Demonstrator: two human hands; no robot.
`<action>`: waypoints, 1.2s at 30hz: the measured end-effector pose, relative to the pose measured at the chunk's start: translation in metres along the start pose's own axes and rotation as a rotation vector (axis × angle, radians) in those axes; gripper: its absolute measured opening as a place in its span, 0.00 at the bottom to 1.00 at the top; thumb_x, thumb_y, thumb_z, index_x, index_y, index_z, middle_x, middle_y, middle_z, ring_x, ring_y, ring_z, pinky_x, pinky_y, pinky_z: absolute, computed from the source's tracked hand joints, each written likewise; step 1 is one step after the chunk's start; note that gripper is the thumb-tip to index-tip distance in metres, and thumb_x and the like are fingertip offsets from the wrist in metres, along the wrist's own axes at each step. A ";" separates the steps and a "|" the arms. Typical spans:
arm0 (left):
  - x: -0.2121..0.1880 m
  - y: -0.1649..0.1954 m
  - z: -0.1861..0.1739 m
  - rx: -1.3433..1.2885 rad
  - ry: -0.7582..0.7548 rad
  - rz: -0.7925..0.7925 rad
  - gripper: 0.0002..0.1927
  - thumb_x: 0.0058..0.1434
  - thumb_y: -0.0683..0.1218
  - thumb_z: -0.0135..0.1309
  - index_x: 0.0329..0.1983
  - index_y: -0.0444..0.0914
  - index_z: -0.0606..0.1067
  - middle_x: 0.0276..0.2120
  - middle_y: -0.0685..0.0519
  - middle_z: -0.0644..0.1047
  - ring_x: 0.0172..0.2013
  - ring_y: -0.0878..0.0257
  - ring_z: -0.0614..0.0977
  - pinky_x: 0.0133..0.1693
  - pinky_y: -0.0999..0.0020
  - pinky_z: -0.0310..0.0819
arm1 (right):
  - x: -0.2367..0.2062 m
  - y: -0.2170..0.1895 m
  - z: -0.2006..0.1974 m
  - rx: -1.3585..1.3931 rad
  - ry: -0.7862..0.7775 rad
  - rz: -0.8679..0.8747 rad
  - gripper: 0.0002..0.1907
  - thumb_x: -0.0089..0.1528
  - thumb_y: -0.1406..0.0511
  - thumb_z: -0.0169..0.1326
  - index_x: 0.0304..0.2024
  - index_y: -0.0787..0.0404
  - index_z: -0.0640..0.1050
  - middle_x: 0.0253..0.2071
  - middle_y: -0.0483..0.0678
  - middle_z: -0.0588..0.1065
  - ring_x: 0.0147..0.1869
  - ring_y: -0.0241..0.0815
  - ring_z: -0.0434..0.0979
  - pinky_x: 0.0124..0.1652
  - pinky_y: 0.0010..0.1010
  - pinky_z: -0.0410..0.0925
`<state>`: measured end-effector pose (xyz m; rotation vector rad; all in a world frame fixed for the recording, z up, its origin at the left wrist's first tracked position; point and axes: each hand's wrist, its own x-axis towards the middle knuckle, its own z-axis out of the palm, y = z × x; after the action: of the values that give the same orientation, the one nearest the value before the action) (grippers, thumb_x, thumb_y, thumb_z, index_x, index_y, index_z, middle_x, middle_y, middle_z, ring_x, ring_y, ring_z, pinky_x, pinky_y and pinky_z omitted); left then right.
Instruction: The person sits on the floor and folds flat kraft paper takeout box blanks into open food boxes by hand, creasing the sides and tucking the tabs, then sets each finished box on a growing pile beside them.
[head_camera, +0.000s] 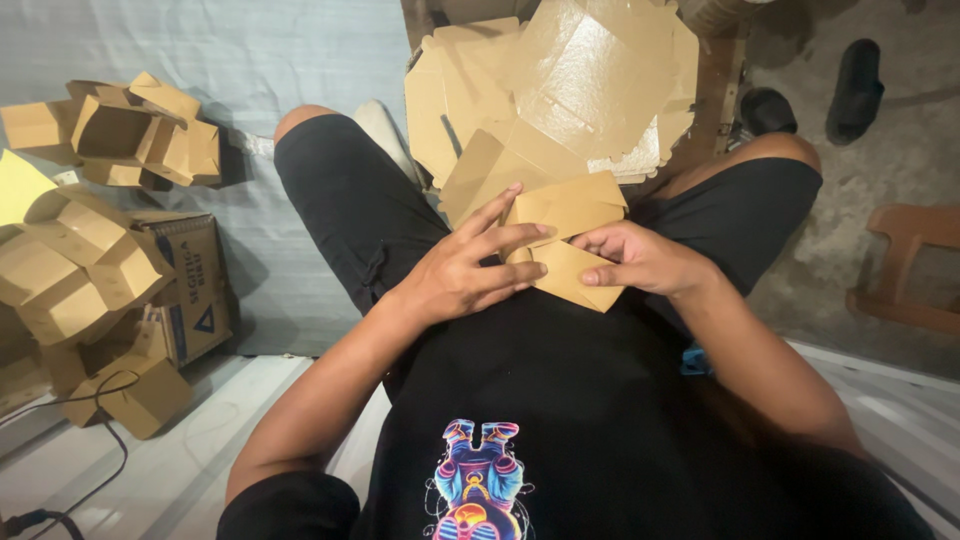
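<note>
- Lying in the middle of the frame, on the lap of a seated person, a flat brown cardboard box blank (565, 240) is being handled by both hands.
- The left hand (465, 270) is being held spread, its fingers (520, 236) fanned out and laid flat across the left part of the blank, pressing it down.
- The right hand (640, 258) is being kept curled at the right edge of the blank; its fingertips (590, 277) are being pressed onto a folded flap, and the thumb seems to be tucked against the card, though an actual pinch cannot be told.
- The two hands are being held just beside each other, their fingertips nearly meeting over the fold.
- A stack of flat cardboard blanks (570, 90) is being kept in the upper middle of the frame, between the knees and just above the handled blank.
- Folded-up cardboard boxes (130, 135) are being piled at the upper left, with more of them (85, 270) lying at the left edge around a printed carton (195, 290).
- Black shorts (350, 210) and a black shirt with a colourful print (480, 480) are being worn.
- A dark cable (90, 440) is being trailed across the pale floor at the lower left.
- A brown stool (910, 265) is being seen at the right edge, and dark sandals (855, 85) are lying at the upper right.
</note>
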<state>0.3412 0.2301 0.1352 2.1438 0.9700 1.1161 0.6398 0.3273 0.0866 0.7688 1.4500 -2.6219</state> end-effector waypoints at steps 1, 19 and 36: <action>0.000 0.001 0.002 -0.021 0.025 -0.039 0.16 0.60 0.42 0.67 0.52 0.43 0.81 0.61 0.51 0.73 0.70 0.36 0.67 0.69 0.45 0.67 | 0.000 0.000 -0.001 0.003 0.012 0.001 0.20 0.64 0.66 0.60 0.55 0.72 0.77 0.45 0.48 0.81 0.48 0.33 0.78 0.48 0.27 0.70; 0.012 0.005 0.030 -0.063 0.252 -0.171 0.13 0.58 0.45 0.71 0.43 0.39 0.81 0.49 0.51 0.75 0.68 0.42 0.72 0.68 0.50 0.72 | -0.007 -0.003 -0.004 0.010 0.047 -0.016 0.19 0.65 0.66 0.59 0.55 0.71 0.77 0.47 0.47 0.80 0.51 0.33 0.77 0.51 0.26 0.69; 0.036 0.019 0.013 -0.299 0.091 -0.396 0.08 0.54 0.40 0.68 0.32 0.39 0.79 0.50 0.49 0.67 0.70 0.44 0.67 0.67 0.52 0.65 | -0.011 -0.007 -0.005 0.035 0.052 -0.027 0.28 0.64 0.67 0.58 0.65 0.72 0.71 0.57 0.52 0.78 0.60 0.37 0.76 0.58 0.29 0.68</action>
<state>0.3734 0.2455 0.1588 1.5913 1.1284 1.0862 0.6495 0.3333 0.0948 0.8323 1.4413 -2.6735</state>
